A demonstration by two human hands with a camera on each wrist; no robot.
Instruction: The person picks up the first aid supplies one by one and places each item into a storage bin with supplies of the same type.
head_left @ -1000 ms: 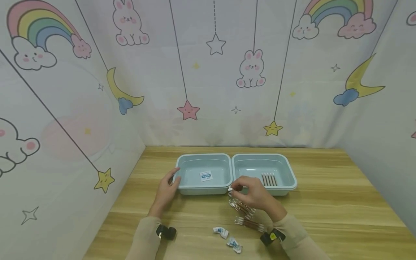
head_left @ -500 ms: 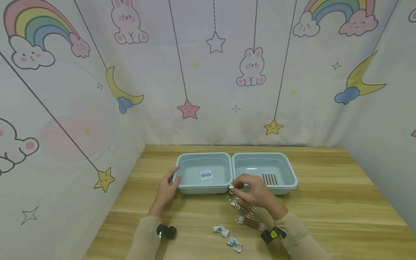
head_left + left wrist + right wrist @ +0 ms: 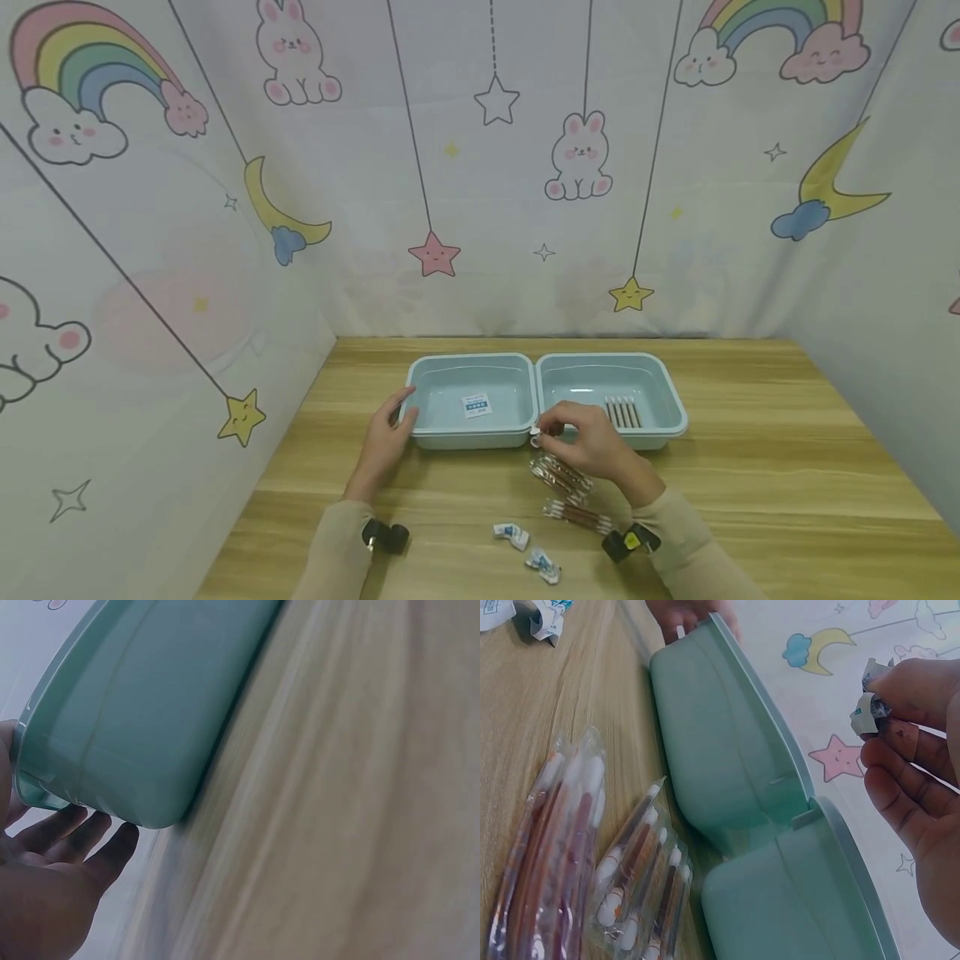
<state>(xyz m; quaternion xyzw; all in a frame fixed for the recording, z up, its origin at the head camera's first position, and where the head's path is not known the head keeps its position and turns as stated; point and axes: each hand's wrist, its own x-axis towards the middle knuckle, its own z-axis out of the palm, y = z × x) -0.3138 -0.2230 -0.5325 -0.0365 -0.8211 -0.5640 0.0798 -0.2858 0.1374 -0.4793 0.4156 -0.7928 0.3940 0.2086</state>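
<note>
At the left end of the left tray [image 3: 472, 440], excess push could slide it along the surface [image 3: 750, 483]; the left hand [image 3: 385, 433] holds that end, fingers apart, one digit at the rim, others against the outer wall. At the left tray's front right corner, a loosened pinch could drop the crumpled packet [image 3: 864, 716] onto the wrapped swabs [image 3: 560, 477] in front; the right hand [image 3: 588, 437] pinches the packet, fingers bent, wrist above the surface.
</note>
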